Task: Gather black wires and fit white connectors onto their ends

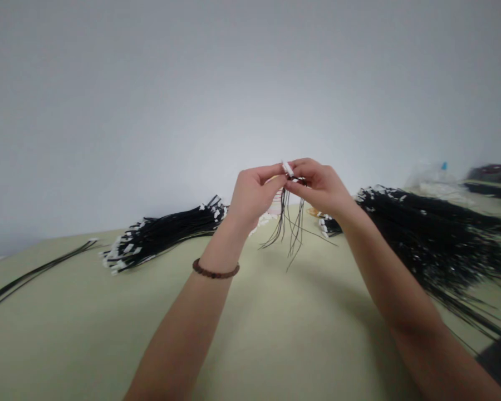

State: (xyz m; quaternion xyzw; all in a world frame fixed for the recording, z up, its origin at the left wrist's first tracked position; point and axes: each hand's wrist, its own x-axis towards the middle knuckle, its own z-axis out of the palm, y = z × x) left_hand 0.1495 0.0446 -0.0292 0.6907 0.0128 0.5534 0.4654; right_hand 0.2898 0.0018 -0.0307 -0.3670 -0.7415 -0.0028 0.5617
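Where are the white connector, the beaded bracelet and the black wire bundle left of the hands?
White connector [288, 169]: head view, on its middle.
Beaded bracelet [216, 270]: head view, on its nearest beads.
Black wire bundle [167, 235]: head view, on the middle of the wires.

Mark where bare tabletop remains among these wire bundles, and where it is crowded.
Bare mat lies below the left hand and right hand, and between the left black wire bundle and loose wires. The right side is crowded by the large black wire bundle.
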